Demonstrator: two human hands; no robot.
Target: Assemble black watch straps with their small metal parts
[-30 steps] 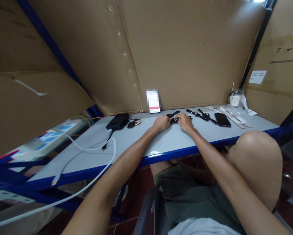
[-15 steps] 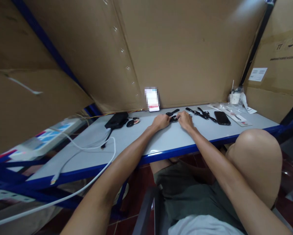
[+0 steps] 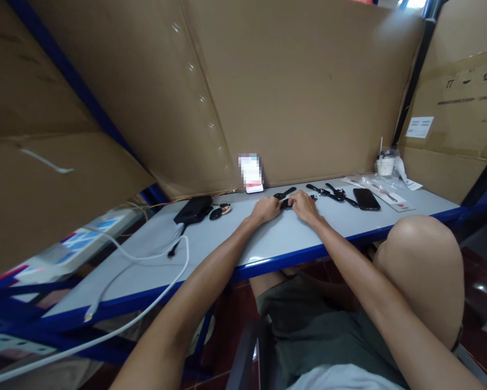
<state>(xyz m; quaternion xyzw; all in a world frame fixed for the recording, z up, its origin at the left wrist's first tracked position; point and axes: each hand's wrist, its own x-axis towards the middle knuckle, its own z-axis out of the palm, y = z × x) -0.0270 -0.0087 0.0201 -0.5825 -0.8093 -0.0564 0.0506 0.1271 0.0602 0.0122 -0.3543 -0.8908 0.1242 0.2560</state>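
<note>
Just beyond the middle of the table's front edge, my two hands are close together over a small black piece (image 3: 285, 204), only partly visible. My left hand (image 3: 267, 208) is closed on its left side. The curled fingers of my right hand (image 3: 303, 206) press on its right side and cover much of it. Right behind my hands lies a black long-handled piece (image 3: 284, 193) with a wider part. To the right lie two dark pieces, one slim (image 3: 323, 192) and one crossing at an angle (image 3: 341, 195), with shiny bits.
A lit phone (image 3: 252, 173) leans against the cardboard wall. A dark phone (image 3: 366, 199) lies to the right, near a flat card package (image 3: 397, 203) and a lidded cup (image 3: 385, 163). At left are a black case (image 3: 193, 209), small round pieces (image 3: 216, 214) and a white cable (image 3: 185, 254).
My right hand's fingers have shifted slightly left over the black piece, covering more of it. My left hand keeps its hold. The camera view has tilted up a little.
</note>
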